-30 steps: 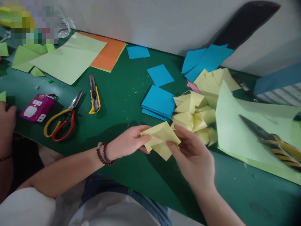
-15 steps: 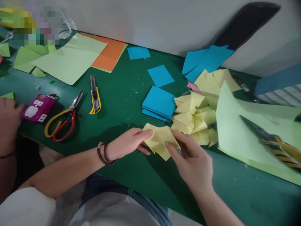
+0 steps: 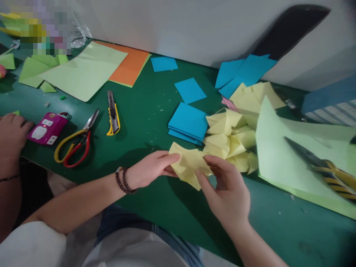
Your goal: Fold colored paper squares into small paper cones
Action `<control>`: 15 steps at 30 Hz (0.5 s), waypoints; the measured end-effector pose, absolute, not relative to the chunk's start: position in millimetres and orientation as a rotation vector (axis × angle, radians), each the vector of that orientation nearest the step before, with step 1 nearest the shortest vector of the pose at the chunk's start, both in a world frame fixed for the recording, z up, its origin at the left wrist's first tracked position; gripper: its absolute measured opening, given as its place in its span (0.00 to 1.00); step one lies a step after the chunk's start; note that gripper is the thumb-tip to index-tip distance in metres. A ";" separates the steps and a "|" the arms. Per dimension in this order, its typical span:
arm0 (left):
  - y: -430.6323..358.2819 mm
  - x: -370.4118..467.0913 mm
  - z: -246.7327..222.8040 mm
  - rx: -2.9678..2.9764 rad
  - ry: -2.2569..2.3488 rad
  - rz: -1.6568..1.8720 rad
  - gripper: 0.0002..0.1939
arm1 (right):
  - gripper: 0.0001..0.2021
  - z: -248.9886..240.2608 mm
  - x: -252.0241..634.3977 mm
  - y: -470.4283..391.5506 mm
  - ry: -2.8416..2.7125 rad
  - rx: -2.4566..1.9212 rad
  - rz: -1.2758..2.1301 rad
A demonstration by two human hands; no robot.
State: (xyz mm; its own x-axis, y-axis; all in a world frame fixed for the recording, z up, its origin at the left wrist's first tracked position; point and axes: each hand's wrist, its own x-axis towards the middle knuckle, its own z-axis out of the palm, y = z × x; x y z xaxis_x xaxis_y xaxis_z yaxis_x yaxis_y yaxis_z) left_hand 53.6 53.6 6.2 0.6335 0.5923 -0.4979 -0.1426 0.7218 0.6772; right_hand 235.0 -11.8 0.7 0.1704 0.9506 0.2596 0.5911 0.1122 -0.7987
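Between my two hands is a creased piece of yellow paper [image 3: 189, 163], held just above the green table. My left hand [image 3: 151, 167] pinches its left edge, thumb on top and fingers underneath. At the right edge, my right hand [image 3: 229, 189] grips the paper between thumb and fingers; part of that edge is hidden by the fingers. Just beyond the paper lies a pile of folded yellow paper pieces [image 3: 230, 133]. Beside that pile sits a stack of blue paper squares [image 3: 187, 122].
A utility knife [image 3: 113, 115], red-and-yellow scissors [image 3: 76, 142] and a purple box [image 3: 48, 128] lie to the left, near another person's hand [image 3: 12, 133]. Pale green sheets [image 3: 300, 148] with a second pair of scissors [image 3: 319, 161] are at right. Loose blue squares [image 3: 190, 90] lie farther back.
The yellow paper has tilted slightly in my hands, and my right fingers have shifted along its right edge. My left fingers have drawn in beneath it.
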 end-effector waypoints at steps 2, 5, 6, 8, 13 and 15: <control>53.8 53.3 7.5 0.645 0.780 0.433 0.19 | 0.13 1.6 234.0 -11.1 -1.374 -1.570 0.609; 53.9 52.5 10.2 0.664 0.746 0.331 0.15 | 0.13 7.7 233.0 -8.5 -1.251 -1.575 0.692; 53.9 52.2 10.8 0.670 0.732 0.307 0.15 | 0.13 9.6 233.0 -7.4 -1.223 -1.574 0.712; 53.9 51.5 10.7 0.674 0.720 0.288 0.16 | 0.14 11.7 233.4 -5.6 -1.176 -1.564 0.742; 54.1 52.3 5.2 0.611 0.720 0.338 0.14 | 0.15 6.3 233.2 -6.5 -1.203 -1.513 0.757; 54.4 53.2 3.5 0.581 0.750 0.397 0.13 | 0.16 2.8 232.1 -9.4 -1.276 -1.449 0.749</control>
State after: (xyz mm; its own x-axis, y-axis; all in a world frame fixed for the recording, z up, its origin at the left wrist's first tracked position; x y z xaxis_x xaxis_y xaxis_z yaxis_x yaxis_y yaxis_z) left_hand 53.2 54.4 3.5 0.6706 0.5299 -0.5191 -0.1313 0.7735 0.6200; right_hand 232.1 -9.4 2.8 0.2444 0.9554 0.1660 0.3206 0.0819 -0.9437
